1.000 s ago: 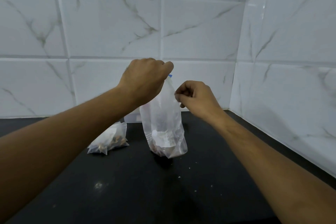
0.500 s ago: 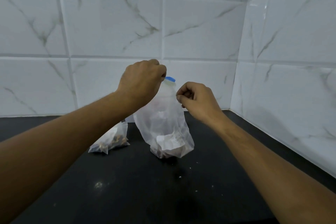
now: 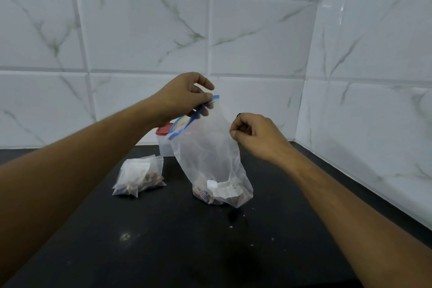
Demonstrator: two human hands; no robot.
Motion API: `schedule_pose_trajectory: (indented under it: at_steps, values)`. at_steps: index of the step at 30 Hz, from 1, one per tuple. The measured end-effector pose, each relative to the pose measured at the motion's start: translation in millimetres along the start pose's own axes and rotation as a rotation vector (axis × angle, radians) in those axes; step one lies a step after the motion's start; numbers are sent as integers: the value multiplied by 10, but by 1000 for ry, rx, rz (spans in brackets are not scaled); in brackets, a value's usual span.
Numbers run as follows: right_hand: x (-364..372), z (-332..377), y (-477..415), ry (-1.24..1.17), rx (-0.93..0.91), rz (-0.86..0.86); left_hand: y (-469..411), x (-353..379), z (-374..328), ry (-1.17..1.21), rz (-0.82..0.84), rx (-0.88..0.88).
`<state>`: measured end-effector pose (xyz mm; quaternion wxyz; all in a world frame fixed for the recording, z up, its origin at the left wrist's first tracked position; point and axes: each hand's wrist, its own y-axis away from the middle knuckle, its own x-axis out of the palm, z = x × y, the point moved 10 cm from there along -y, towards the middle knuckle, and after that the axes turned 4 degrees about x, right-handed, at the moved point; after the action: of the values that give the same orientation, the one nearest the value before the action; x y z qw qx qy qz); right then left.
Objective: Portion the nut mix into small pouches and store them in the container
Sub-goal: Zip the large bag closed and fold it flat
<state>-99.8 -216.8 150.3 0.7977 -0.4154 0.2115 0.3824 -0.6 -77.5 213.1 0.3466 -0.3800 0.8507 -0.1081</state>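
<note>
Tilted over to the left now, the top of the big bag shows its blue zip strip, which was bunched inside the left hand half a second ago. That lean also uncovers a container behind it.

Farthest left, the small pouches lie together on the black counter with nuts in their bottoms, so part of the portioning looks done. Whether they are sealed cannot be told.

Just behind them to the right stands the container, a pale tub with its red lid on. Its contents are hidden, and these pouches are not yet in it.

Next, the left hand pinches the zip strip and holds the bag upright, its base apparently resting on the counter. A low heap of nut mix and a white paper slip sit at the bottom, so more is probably left to portion.

The right hand, fingers curled, seems to pinch the bag's right edge.
</note>
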Motion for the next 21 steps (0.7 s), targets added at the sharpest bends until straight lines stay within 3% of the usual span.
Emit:
schedule_pose_trajectory:
  at_steps: [5, 8, 13, 17, 19, 21]
  values:
    - [-178, 125, -7, -210, 10, -50, 44, 167, -276, -24, 110, 129]
    - [-301, 238, -51, -257, -51, -109, 49, 210, -333, -83, 72, 177]
    - [-376, 160, -79, -315, -18, -137, 92, 156, -261, -644, -52, 309]
    - [-343, 101, -74, -310, 1, -131, 128, 71, -158, -845, -150, 329]
    - [-336, 77, -81, -311, 11, -137, 101, 96, -87, -815, -86, 300]
    - [-364, 38, -103, -296, 26, -166, 72, 111, -53, -592, 2, 253]
